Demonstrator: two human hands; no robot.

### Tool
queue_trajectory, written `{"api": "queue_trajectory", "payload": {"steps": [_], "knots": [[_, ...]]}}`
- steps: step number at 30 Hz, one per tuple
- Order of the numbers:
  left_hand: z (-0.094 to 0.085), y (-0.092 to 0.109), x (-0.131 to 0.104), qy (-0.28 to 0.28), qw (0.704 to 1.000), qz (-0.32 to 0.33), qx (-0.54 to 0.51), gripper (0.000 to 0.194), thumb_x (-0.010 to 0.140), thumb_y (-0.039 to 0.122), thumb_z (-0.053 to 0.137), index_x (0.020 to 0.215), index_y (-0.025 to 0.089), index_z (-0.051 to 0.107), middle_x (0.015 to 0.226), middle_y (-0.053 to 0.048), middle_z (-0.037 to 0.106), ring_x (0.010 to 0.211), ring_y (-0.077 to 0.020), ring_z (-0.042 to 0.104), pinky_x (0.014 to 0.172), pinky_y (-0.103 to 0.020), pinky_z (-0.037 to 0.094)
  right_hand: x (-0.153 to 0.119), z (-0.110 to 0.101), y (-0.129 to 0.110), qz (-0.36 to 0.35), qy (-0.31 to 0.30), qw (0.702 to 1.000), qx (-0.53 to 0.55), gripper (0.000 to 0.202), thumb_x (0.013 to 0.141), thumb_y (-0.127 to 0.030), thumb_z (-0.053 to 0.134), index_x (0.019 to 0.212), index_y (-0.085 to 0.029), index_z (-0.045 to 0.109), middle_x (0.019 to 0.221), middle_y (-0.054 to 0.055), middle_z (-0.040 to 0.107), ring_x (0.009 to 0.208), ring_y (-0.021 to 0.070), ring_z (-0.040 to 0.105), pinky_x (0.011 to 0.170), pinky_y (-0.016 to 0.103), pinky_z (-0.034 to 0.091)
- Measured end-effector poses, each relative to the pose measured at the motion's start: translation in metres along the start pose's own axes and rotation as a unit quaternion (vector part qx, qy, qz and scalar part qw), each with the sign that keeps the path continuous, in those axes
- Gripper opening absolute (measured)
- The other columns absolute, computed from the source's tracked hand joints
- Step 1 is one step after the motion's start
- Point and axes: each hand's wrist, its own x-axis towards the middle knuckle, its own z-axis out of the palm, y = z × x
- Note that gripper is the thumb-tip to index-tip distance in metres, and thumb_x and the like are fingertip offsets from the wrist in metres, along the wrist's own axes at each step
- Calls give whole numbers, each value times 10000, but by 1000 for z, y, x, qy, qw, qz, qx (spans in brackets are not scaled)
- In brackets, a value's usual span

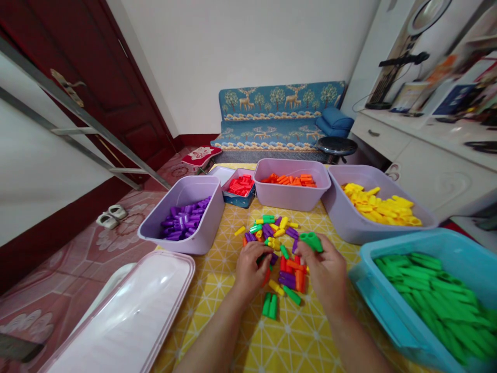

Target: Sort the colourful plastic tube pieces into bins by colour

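Note:
My right hand [328,272] is closed around a few green plastic tubes [311,241], their open ends pointing away from me, just right of a mixed pile. My left hand [251,267] is at the pile's left side with its fingers curled together; what they grip, if anything, is hidden. Between and beyond my hands lie loose tubes in several colours: yellow tubes [279,231], purple tubes [287,280], orange tubes [299,280] and a green tube [292,295]. Closer to me, a joined-looking green pair [269,306] rests on the yellow patterned tablecloth [217,311].
Around the pile stand a lilac bin of purple tubes [209,217], a small box of red pieces [238,201], a lilac bin of orange tubes [291,199], one of yellow tubes [345,223] and a blue bin of green tubes [378,305]. A pale lid [128,316] lies left.

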Motion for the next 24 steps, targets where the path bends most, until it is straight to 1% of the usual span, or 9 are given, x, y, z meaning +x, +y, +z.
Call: {"api": "queue_trajectory", "payload": {"steps": [2, 5, 8, 10, 12, 15, 19, 22, 24], "knots": [[0, -1, 0, -1, 1000, -1, 7, 157, 814, 150, 581, 903, 216, 693, 908, -51, 686, 936, -196, 593, 857, -357, 465, 1, -6, -18, -11, 90, 986, 138, 144, 843, -318, 587, 931, -204, 591, 773, -16, 634, 563, 95, 540, 567, 229, 448], [0, -1, 0, -6, 1000, -1, 13, 156, 812, 150, 583, 899, 215, 695, 905, -49, 689, 948, -198, 590, 863, -357, 463, 4, -17, -38, -66, 192, 936, 286, 170, 864, -239, 542, 1029, -221, 581, 953, 3, 632, 690, 86, 592, 703, 253, 470], [0, 0, 0, -6, 1000, 0, 13, 156, 816, 149, 580, 900, 214, 694, 900, -47, 690, 945, -195, 588, 866, -354, 461, 8, -29, -45, -82, 241, 896, 364, 181, 917, -316, 462, 1017, -234, 588, 1120, 10, 614, 878, 108, 622, 792, 271, 467], [0, 0, 0, -5, 1000, 0, 13, 157, 815, 148, 580, 899, 214, 695, 896, -48, 691, 945, -196, 588, 865, -354, 461, 9, -36, -43, -72, 245, 884, 392, 288, 942, -426, 376, 991, -238, 588, 1247, 11, 571, 998, 138, 608, 804, 295, 477], [-1, 1, 0, -6, 1000, -1, 13, 156, 815, 148, 580, 896, 212, 696, 893, -49, 691, 944, -196, 589, 865, -355, 462, 9, -41, -39, -69, 243, 882, 398, 400, 937, -515, 297, 966, -236, 582, 1342, 21, 513, 1104, 188, 574, 823, 351, 485], [-1, 2, 1, -6, 1000, 1, 12, 156, 816, 148, 576, 891, 210, 698, 892, -52, 691, 941, -198, 591, 863, -356, 466, 8, -43, -35, -79, 243, 892, 374, 504, 906, -600, 217, 974, -248, 571, 1419, 34, 437, 1208, 260, 508, 843, 437, 484], [0, 1, 1, -4, 1000, 1, 11, 161, 812, 148, 576, 897, 214, 696, 901, -54, 688, 941, -203, 590, 858, -362, 468, 5, -42, -37, -94, 255, 907, 320, 516, 880, -630, 218, 1146, -327, 540, 1480, 14, 345, 1254, 303, 462, 867, 521, 463], [0, 2, 1, -5, 1000, 0, 11, 168, 811, 142, 575, 898, 217, 697, 897, -52, 689, 941, -201, 590, 865, -364, 466, 6, -36, -35, -106, 264, 906, 313, 428, 893, -580, 289, 1210, -381, 497, 1456, 20, 377, 1213, 281, 504, 845, 488, 470], [-1, 2, 1, -6, 1000, 1, 10, 169, 812, 143, 573, 899, 216, 699, 896, -55, 689, 942, -203, 591, 870, -367, 467, 9, -28, -28, -100, 256, 918, 284, 352, 906, -477, 361, 1204, -348, 497, 1365, 42, 480, 1117, 235, 569, 795, 407, 488]]}}
